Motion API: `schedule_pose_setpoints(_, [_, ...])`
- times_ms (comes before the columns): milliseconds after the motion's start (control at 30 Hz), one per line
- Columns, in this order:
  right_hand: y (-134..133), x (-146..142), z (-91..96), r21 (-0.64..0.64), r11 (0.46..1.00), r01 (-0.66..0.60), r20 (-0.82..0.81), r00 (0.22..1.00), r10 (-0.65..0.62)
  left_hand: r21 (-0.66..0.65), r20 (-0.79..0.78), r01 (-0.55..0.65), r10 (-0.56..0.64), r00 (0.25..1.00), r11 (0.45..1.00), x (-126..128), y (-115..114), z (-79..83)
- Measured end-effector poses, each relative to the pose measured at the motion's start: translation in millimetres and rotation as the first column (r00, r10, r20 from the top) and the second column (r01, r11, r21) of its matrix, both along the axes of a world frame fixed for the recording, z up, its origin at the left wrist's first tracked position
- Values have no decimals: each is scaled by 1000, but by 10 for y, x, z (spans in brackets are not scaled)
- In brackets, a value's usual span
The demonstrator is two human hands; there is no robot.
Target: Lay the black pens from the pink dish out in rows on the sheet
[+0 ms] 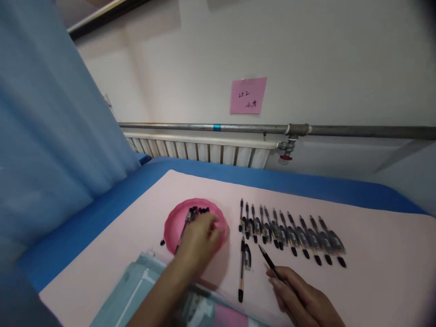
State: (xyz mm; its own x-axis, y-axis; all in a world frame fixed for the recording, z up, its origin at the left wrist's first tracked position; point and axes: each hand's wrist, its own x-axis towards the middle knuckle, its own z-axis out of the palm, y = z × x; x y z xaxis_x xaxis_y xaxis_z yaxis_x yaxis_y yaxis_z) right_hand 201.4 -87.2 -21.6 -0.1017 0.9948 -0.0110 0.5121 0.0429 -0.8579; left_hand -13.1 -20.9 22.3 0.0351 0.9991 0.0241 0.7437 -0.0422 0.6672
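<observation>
In my right hand (299, 293) is an uncapped black pen (267, 259), its tip pointing up and to the left. My left hand (201, 234) is over the round pink dish (170, 222), which holds several black pens (184, 227) with dark ends. Motion blurs its fingers, so I cannot make out what they touch. Between my hands lies one pen (242, 272) with a clear-and-black cap (247, 257) beside it. Farther back, a slanting row of pens (282, 220) with loose caps next to them stretches to the right.
Pale pink paper (384, 263) covers the blue table (306, 181). A small black piece (162, 242) lies left of the dish. Near my left forearm is a teal bag (126, 290). A blue curtain (51, 113) hangs at left; a radiator (204, 150) and pipe (357, 131) run behind.
</observation>
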Motion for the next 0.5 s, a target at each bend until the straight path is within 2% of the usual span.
schedule_pose_setpoints(67, [-1,-7,19,6,1000,-8,10,1000,8,23,-112,-144,146,983,989,-295,107,77])
schedule_pose_setpoints(133, [2,-5,27,7,1000,-16,20,1000,16,45,-223,-285,287,932,958,-580,193,96])
schedule_pose_setpoints(233, [5,1,18,11,1000,1,28,1000,-1,9,-360,-420,395,845,908,-927,260,39])
schedule_pose_setpoints(367, [-7,-17,6,29,999,24,14,1000,-25,-190,-462,-429,305,833,883,-1188,281,-94])
schedule_pose_setpoints(500, [-7,-18,12,30,999,28,29,999,-29,-324,-472,-368,189,861,871,-1278,283,-192])
